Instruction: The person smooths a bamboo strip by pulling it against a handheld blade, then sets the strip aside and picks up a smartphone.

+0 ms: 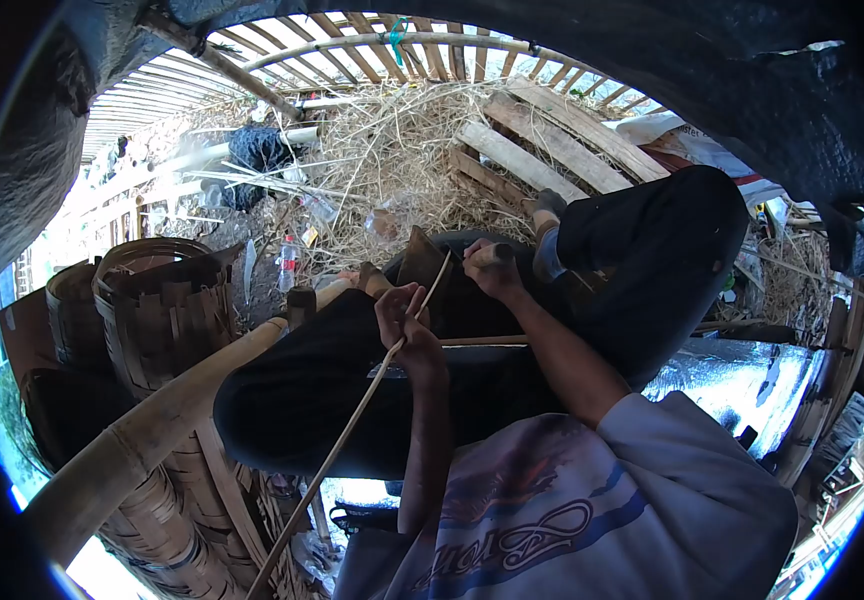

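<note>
My left hand (407,328) is closed around a long, thin bamboo strip (347,432). The strip slants from the bottom edge up to a tip near my right hand. My right hand (490,275) grips a tool by its thick wooden handle (495,254); the tool's working end is dark and hard to make out. Just left of the strip's tip stands a flat brown piece (420,262), blade-like in shape, whose kind I cannot tell. Both hands are above my lap, between my dark-trousered legs (642,260).
A thick bamboo pole (167,420) runs along my left, beside woven bamboo baskets (167,310). Straw (392,150) and wooden planks (562,140) lie ahead, before a slatted bamboo fence (432,50). A plastic bottle (288,262) is on the ground. Dark sheeting (752,80) hangs overhead.
</note>
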`<move>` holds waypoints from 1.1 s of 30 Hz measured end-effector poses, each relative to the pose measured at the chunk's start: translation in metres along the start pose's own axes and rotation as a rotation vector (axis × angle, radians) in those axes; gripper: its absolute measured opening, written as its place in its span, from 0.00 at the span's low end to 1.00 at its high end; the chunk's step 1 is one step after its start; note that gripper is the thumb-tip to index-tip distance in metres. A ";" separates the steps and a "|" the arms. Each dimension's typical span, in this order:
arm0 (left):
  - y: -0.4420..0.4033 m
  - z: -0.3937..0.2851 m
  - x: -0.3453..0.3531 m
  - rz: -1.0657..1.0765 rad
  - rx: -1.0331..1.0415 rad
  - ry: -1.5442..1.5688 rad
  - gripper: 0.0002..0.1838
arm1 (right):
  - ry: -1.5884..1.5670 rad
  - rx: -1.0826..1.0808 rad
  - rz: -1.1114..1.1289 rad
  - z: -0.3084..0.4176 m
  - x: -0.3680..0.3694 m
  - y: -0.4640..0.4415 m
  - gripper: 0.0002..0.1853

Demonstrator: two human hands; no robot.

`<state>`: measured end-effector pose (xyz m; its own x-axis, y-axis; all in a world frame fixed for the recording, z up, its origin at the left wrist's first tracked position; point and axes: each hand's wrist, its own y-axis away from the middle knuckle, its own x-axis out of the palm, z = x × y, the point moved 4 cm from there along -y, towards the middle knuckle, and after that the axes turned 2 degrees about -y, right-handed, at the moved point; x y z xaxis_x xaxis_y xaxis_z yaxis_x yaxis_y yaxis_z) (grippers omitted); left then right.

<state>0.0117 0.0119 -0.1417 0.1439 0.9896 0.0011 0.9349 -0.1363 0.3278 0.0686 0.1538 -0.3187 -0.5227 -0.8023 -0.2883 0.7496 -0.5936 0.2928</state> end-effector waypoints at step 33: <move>0.004 -0.006 -0.001 -0.035 -0.020 -0.011 0.21 | -0.104 -0.007 0.120 0.037 -0.010 -0.010 0.09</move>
<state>0.0131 0.0103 -0.1353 0.1147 0.9932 -0.0212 0.9329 -0.1003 0.3460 0.0516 0.1654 -0.2847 -0.4683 -0.8697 -0.1560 0.8118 -0.4932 0.3127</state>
